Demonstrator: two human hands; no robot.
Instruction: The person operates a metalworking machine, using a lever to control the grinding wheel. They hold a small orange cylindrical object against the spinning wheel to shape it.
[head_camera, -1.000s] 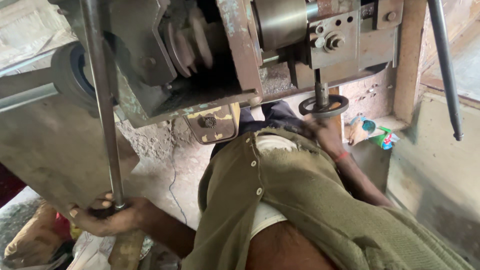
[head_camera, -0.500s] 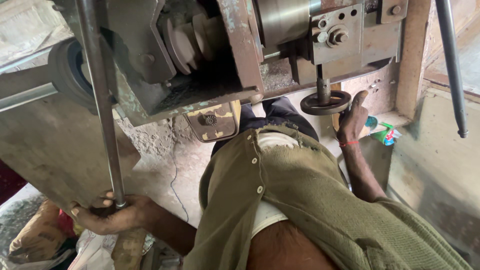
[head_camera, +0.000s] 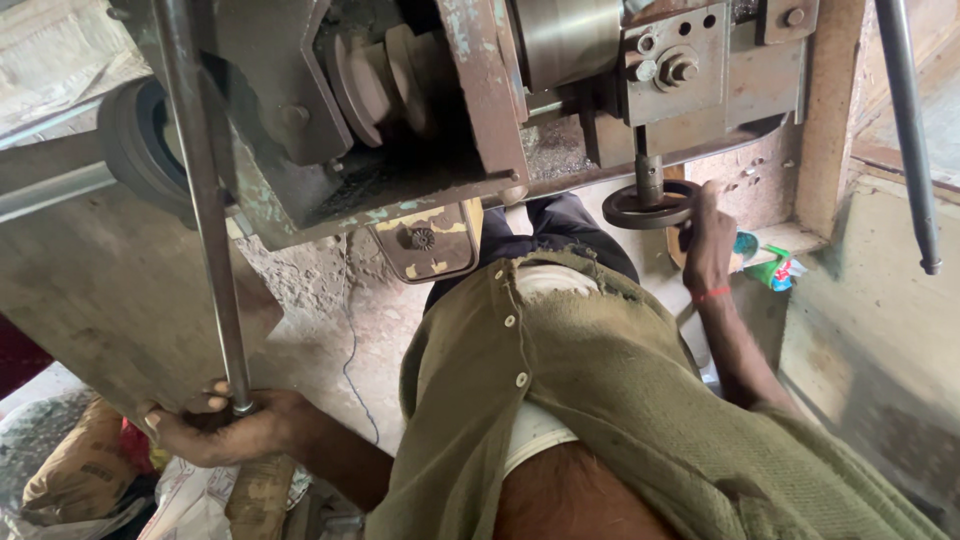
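I look down along my olive shirt at a worn metal machine (head_camera: 400, 110). My left hand (head_camera: 215, 425) is closed around the lower end of a long steel lever rod (head_camera: 205, 220) that runs up the machine's left side. My right hand (head_camera: 708, 240) grips the rim of a small dark handwheel (head_camera: 640, 207) that hangs on a short shaft under the machine's right block. A red thread circles my right wrist.
A stepped pulley (head_camera: 385, 75) and a shiny cylinder (head_camera: 565, 40) sit in the machine head. A second steel rod (head_camera: 905, 130) hangs at the right. Sacks (head_camera: 70, 470) lie at lower left. A green packet (head_camera: 775, 268) rests on a ledge.
My right hand has come out from under the machine and risen to the handwheel's right rim, where it now grips. My left hand stays on the lever rod.
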